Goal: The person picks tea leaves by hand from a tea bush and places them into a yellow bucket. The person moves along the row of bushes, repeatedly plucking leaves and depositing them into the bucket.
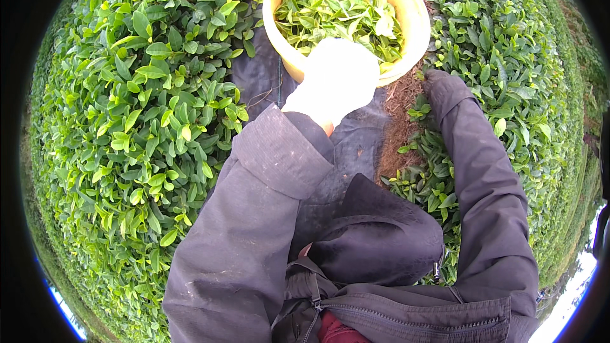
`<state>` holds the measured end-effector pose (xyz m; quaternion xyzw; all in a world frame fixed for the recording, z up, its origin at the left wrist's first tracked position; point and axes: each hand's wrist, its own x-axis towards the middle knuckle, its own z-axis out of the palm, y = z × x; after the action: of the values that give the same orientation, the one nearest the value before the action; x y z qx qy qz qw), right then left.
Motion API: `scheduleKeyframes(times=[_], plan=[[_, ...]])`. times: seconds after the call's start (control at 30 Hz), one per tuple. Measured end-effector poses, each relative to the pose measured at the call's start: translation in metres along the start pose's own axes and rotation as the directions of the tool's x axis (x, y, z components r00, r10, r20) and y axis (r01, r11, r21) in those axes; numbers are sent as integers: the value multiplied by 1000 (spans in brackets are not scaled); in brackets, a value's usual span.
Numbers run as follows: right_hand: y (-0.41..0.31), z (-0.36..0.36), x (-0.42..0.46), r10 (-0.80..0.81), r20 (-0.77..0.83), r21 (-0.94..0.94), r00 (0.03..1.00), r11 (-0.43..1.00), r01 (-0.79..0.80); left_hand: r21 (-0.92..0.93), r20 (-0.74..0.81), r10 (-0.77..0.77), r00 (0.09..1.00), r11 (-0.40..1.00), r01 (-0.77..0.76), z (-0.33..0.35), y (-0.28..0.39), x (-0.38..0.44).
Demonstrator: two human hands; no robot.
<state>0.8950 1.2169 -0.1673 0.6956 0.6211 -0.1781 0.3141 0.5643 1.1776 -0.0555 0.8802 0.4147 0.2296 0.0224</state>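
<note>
My left hand [340, 76] is washed out to bright white and overlaps the near rim of a yellow plastic bucket [411, 52]; its fingers and anything in them cannot be made out. A bit of skin shows near the rolled grey cuff. Plucked green leaves [333, 9] lie in the bucket, beyond the hand. My right arm reaches forward along the right side, its dark ribbed cuff [432, 78] against the leafy hedge [505, 57], just right of the bucket. The right hand itself is hidden past the cuff.
Dense bushes with glossy leaves, apparently tea [152, 119], rise on the left. Black ground sheeting [357, 138] covers the path between the rows, with a strip of brown mulch [399, 128] along its right side. My bent knee [381, 252] is close in front of me.
</note>
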Motion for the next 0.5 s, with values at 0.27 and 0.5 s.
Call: scheduleKeyframes(times=[0.27,0.5], plan=[[-7,-86,-103,85,-261,955,962,-122,270,19,150,-41,988,999,38,-11,4,3],[-113,-146,-139,-298,-953,-171,44,655,736,106,389,-30,921,994,-12,-27,24,28]])
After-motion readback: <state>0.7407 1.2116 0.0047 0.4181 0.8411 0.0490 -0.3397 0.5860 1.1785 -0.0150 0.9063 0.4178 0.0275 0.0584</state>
